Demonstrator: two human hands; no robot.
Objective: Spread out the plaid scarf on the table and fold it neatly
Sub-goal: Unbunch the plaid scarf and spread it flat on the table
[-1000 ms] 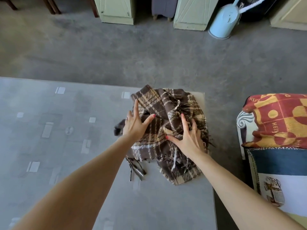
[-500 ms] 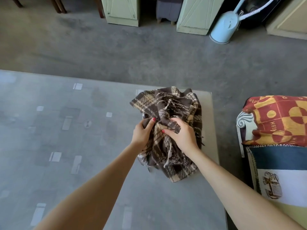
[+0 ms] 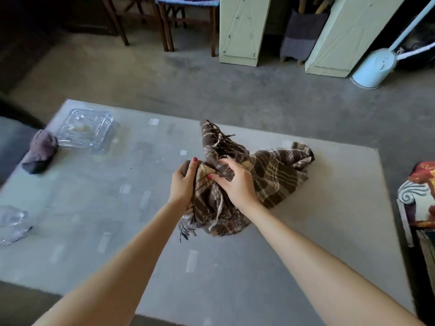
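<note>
The brown and beige plaid scarf point(image 3: 273, 175) lies bunched in a crumpled heap on the grey table point(image 3: 329, 220), right of the middle. My left hand point(image 3: 183, 184) grips the heap's left side, fingers wrapped around a fold. My right hand point(image 3: 237, 182) clutches a gathered wad on top of it. One end of the scarf sticks up behind the hands, with fringe showing. More fringe hangs at the heap's near left corner.
A clear glass dish point(image 3: 87, 130) and a small purple-grey cloth bundle point(image 3: 41, 151) sit at the table's far left. Clear plastic point(image 3: 11, 222) lies at the left edge. A patterned cushion point(image 3: 421, 198) is at the right. Chairs, green cabinets and a pale blue bin stand beyond.
My hands went from resting flat on the scarf to gripping it, and pulled the bunched heap toward the table's middle. The view has tilted up and shifted left.
</note>
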